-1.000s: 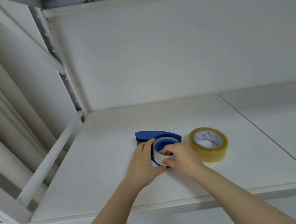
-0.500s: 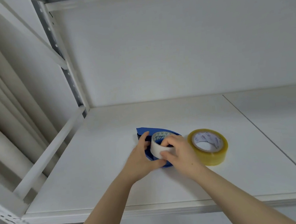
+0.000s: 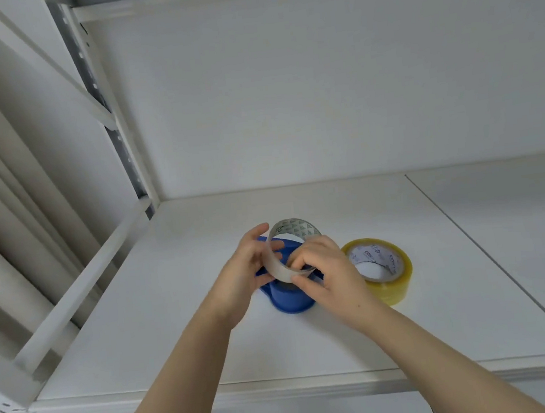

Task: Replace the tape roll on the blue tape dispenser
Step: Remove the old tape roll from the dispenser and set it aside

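On a white shelf (image 3: 148,320) both hands meet over the dispenser (image 3: 291,300), a blue piece that sits on the shelf near its middle, with its rounded end toward the camera. The right hand (image 3: 330,276) pinches the lower rim of the thin roll (image 3: 297,228), thumb on the outside and fingers curled in through the hole. This roll is a nearly bare ring with a pale translucent band and small green print on its inner face. It is tilted and raised above the dispenser, so that the blue body shows under it and through its opening. The left hand (image 3: 242,271) comes in from the other side. Its thumb stands up against the ring's upper left edge and its fingers reach forward past the band, one fingertip touching the blue body. I cannot tell whether this hand grips the thin roll, steadies the dispenser, or only rests against both. Just beside the dispenser, on its right and behind the right hand, the yellow roll (image 3: 395,286) lies flat on the shelf. It is thick and full, with a white printed core facing up. A seam runs across the shelf further right.
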